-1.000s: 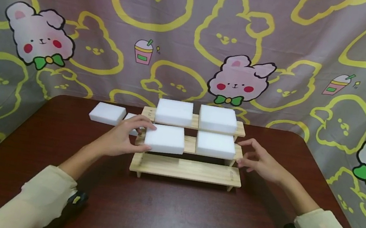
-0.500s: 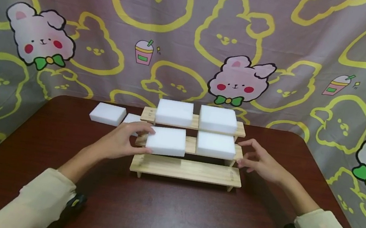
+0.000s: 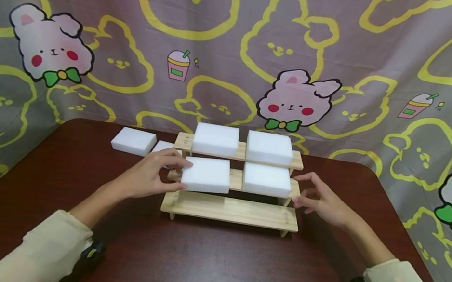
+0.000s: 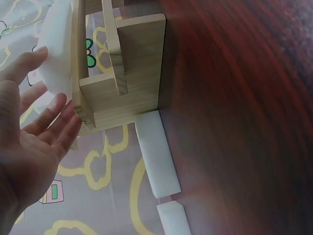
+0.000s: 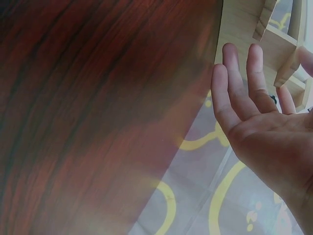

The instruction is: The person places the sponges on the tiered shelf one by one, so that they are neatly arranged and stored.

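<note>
My left hand (image 3: 145, 174) holds a white foam block (image 3: 206, 175) at its left end, thumb at the front and fingers toward the back. This block sits slightly askew on the middle tier of a three-step wooden stand (image 3: 230, 210), its front edge past the tier's. At the tier's right end, thumb and index finger of my right hand (image 3: 322, 201) pinch the board's front and back edges; the other fingers (image 5: 234, 81) are extended. A second white block (image 3: 267, 179) rests beside that right hand on the same tier. Contact under the left fingers (image 4: 51, 120) is partly hidden.
Two white blocks, a left one (image 3: 215, 139) and a right one (image 3: 270, 147), sit on the top tier. On the dark red table (image 3: 211, 265), left of the stand, lie another block (image 3: 134, 141) and a partly hidden one (image 3: 163, 147). A patterned curtain (image 3: 229, 63) hangs behind.
My left hand has drawn the held block slightly forward and right, turning it a little. The right hand keeps its place at the stand.
</note>
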A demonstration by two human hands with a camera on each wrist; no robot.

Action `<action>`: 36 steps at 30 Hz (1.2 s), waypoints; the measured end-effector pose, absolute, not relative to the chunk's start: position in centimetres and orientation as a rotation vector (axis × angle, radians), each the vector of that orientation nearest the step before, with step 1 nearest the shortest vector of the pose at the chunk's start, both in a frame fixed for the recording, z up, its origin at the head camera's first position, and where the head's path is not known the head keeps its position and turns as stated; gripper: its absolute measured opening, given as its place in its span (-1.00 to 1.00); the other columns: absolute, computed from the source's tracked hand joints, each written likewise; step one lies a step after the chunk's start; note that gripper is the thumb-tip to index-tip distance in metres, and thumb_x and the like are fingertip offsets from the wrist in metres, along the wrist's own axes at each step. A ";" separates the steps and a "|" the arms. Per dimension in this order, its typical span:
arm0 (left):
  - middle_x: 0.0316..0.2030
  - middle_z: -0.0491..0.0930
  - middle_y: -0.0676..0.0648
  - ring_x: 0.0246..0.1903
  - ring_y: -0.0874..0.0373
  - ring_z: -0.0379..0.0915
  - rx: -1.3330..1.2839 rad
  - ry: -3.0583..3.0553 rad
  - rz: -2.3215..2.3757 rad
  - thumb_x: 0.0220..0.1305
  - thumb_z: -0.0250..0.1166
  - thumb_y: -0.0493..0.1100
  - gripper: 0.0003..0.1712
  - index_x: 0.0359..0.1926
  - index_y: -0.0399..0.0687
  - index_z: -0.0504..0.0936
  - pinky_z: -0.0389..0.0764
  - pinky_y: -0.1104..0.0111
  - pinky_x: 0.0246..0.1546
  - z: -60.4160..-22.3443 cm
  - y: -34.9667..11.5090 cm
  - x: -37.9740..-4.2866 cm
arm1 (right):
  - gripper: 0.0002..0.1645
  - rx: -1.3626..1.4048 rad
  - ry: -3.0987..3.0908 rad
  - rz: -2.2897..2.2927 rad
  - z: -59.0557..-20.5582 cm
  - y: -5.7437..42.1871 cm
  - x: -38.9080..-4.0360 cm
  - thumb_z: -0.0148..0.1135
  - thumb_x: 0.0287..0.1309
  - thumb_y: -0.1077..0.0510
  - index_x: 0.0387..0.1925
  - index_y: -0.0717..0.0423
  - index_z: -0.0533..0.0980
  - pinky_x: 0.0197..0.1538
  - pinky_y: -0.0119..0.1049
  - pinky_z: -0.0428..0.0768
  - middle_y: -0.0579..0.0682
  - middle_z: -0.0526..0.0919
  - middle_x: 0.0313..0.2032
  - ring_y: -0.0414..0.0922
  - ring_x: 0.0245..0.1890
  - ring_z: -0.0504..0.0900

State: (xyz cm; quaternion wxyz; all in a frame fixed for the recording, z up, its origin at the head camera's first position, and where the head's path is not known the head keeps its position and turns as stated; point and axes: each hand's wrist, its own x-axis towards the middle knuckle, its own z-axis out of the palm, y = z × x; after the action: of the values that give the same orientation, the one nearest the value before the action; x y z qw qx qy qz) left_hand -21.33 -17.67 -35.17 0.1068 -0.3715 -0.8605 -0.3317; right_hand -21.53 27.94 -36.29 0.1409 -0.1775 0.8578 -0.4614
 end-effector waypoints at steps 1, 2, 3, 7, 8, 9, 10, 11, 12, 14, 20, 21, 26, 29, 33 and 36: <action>-0.16 0.61 -0.04 -0.26 0.10 0.48 -1.095 -2.534 -0.996 0.10 0.61 -0.21 -0.51 0.08 -0.19 0.73 0.52 0.28 -0.20 -35.2 -17.6 -21.4 | -0.33 -0.511 2.476 -1.334 -36.3 27.9 -21.5 0.28 0.41 0.17 0.37 0.23 0.17 -0.11 -0.03 0.66 0.17 0.70 -0.21 0.07 -0.12 0.72; -0.20 0.61 -0.04 -0.29 0.11 0.48 -1.098 -2.534 -1.017 0.11 0.61 -0.23 -0.52 0.07 -0.19 0.72 0.53 0.27 -0.21 -35.3 -17.6 -21.4 | -0.33 -0.511 2.475 -1.335 -36.3 27.9 -21.6 0.28 0.41 0.18 0.37 0.23 0.17 -0.12 -0.03 0.65 0.17 0.70 -0.21 0.07 -0.12 0.72; -0.22 0.61 -0.03 -0.31 0.11 0.48 -1.101 -2.531 -1.035 0.11 0.60 -0.25 -0.53 0.07 -0.18 0.72 0.55 0.26 -0.20 -35.3 -17.6 -21.4 | -0.33 -0.512 2.474 -1.336 -36.3 27.9 -21.6 0.28 0.41 0.18 0.37 0.23 0.17 -0.12 -0.03 0.65 0.17 0.70 -0.22 0.06 -0.12 0.72; -0.30 0.60 -0.03 -0.38 0.12 0.48 -1.110 -2.517 -1.080 0.13 0.58 -0.28 -0.57 0.04 -0.17 0.70 0.63 0.19 -0.18 -35.5 -17.4 -21.7 | -0.34 -0.520 2.475 -1.336 -36.4 27.9 -21.7 0.28 0.41 0.18 0.36 0.23 0.17 -0.12 -0.04 0.65 0.17 0.70 -0.24 0.06 -0.13 0.71; -0.30 0.60 -0.02 -0.38 0.12 0.48 -1.110 -2.513 -1.083 0.13 0.58 -0.28 -0.58 0.03 -0.17 0.70 0.65 0.18 -0.17 -35.5 -17.4 -21.7 | -0.34 -0.520 2.475 -1.336 -36.4 27.9 -21.7 0.28 0.41 0.18 0.36 0.23 0.18 -0.12 -0.04 0.65 0.17 0.70 -0.24 0.06 -0.13 0.71; -0.31 0.61 -0.02 -0.38 0.12 0.49 -1.110 -2.508 -1.082 0.14 0.58 -0.28 -0.58 0.03 -0.17 0.70 0.65 0.18 -0.16 -35.6 -17.4 -21.7 | -0.34 -0.520 2.475 -1.335 -36.4 27.9 -21.7 0.28 0.41 0.18 0.36 0.23 0.18 -0.12 -0.04 0.65 0.17 0.70 -0.24 0.05 -0.13 0.71; -0.31 0.62 -0.02 -0.38 0.12 0.49 -1.106 -2.506 -1.081 0.13 0.58 -0.28 -0.58 0.02 -0.17 0.70 0.65 0.19 -0.17 -35.6 -17.3 -21.8 | -0.34 -0.520 2.475 -1.334 -36.3 27.9 -21.7 0.28 0.41 0.18 0.36 0.23 0.17 -0.12 -0.05 0.65 0.17 0.70 -0.24 0.05 -0.13 0.71; -0.31 0.63 -0.02 -0.39 0.11 0.49 -1.105 -2.503 -1.081 0.13 0.58 -0.28 -0.58 0.02 -0.18 0.70 0.66 0.19 -0.18 -35.6 -17.3 -21.8 | -0.34 -0.519 2.476 -1.332 -36.3 27.9 -21.7 0.28 0.41 0.17 0.36 0.23 0.17 -0.12 -0.05 0.64 0.17 0.70 -0.23 0.05 -0.13 0.70; -0.31 0.63 -0.02 -0.38 0.12 0.50 -1.103 -2.502 -1.086 0.13 0.58 -0.29 -0.59 0.02 -0.18 0.70 0.65 0.20 -0.19 -35.6 -17.3 -21.8 | -0.33 -0.519 2.474 -1.334 -36.3 27.9 -21.7 0.28 0.41 0.18 0.36 0.23 0.17 -0.12 -0.05 0.65 0.17 0.70 -0.23 0.05 -0.13 0.71; -0.32 0.63 -0.03 -0.38 0.12 0.51 -1.097 -2.503 -1.102 0.13 0.57 -0.30 -0.59 0.01 -0.20 0.71 0.64 0.21 -0.22 -35.5 -17.2 -21.8 | -0.33 -0.517 2.471 -1.335 -36.3 27.9 -21.7 0.28 0.41 0.18 0.37 0.23 0.17 -0.12 -0.05 0.65 0.17 0.70 -0.23 0.05 -0.13 0.71; -0.33 0.64 -0.05 -0.40 0.11 0.51 -1.069 -2.514 -1.153 0.16 0.55 -0.32 -0.63 0.01 -0.22 0.71 0.61 0.23 -0.33 -35.5 -17.0 -21.9 | -0.33 -0.514 2.468 -1.340 -36.3 28.0 -21.7 0.28 0.41 0.18 0.37 0.25 0.17 -0.12 -0.03 0.65 0.16 0.70 -0.25 0.07 -0.13 0.71; -0.33 0.64 -0.06 -0.40 0.10 0.51 -1.068 -2.512 -1.159 0.16 0.55 -0.33 -0.63 0.00 -0.23 0.71 0.60 0.23 -0.34 -35.6 -17.0 -21.9 | -0.33 -0.514 2.470 -1.339 -36.3 28.0 -21.7 0.28 0.41 0.18 0.36 0.25 0.17 -0.12 -0.03 0.65 0.16 0.70 -0.25 0.07 -0.13 0.71; -0.33 0.63 -0.08 -0.42 0.10 0.48 -1.075 -2.503 -1.171 0.19 0.52 -0.34 -0.64 0.01 -0.23 0.71 0.59 0.23 -0.34 -35.7 -16.9 -22.1 | -0.33 -0.516 2.474 -1.338 -36.3 28.0 -21.7 0.29 0.41 0.18 0.36 0.24 0.18 -0.11 -0.02 0.66 0.16 0.70 -0.24 0.05 -0.13 0.71; -0.32 0.63 -0.09 -0.42 0.10 0.48 -1.069 -2.512 -1.162 0.18 0.53 -0.32 -0.63 0.02 -0.22 0.71 0.59 0.23 -0.32 -35.7 -16.9 -22.0 | -0.33 -0.514 2.476 -1.338 -36.3 28.0 -21.6 0.29 0.40 0.17 0.36 0.24 0.18 -0.11 -0.01 0.66 0.16 0.71 -0.24 0.06 -0.13 0.72; -0.31 0.63 -0.08 -0.39 0.10 0.49 -1.056 -2.530 -1.150 0.19 0.53 -0.31 -0.63 0.03 -0.21 0.70 0.59 0.23 -0.35 -35.6 -16.9 -22.0 | -0.33 -0.513 2.473 -1.338 -36.4 28.0 -21.6 0.29 0.40 0.18 0.36 0.24 0.18 -0.11 -0.01 0.66 0.17 0.71 -0.24 0.08 -0.13 0.72; -0.31 0.62 -0.07 -0.38 0.09 0.50 -1.049 -2.539 -1.147 0.19 0.53 -0.30 -0.62 0.04 -0.21 0.70 0.57 0.21 -0.39 -35.6 -16.9 -22.1 | -0.32 -0.515 2.471 -1.338 -36.4 28.1 -21.7 0.29 0.40 0.18 0.36 0.24 0.17 -0.12 -0.01 0.66 0.16 0.71 -0.24 0.07 -0.13 0.72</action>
State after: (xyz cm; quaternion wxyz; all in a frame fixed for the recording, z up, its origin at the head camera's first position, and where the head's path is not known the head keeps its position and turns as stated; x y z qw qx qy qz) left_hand -22.08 -16.87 -35.56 0.0821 -0.3511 -0.8501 -0.3838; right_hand -21.65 28.05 -36.42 0.1419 -0.1785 0.8562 -0.4636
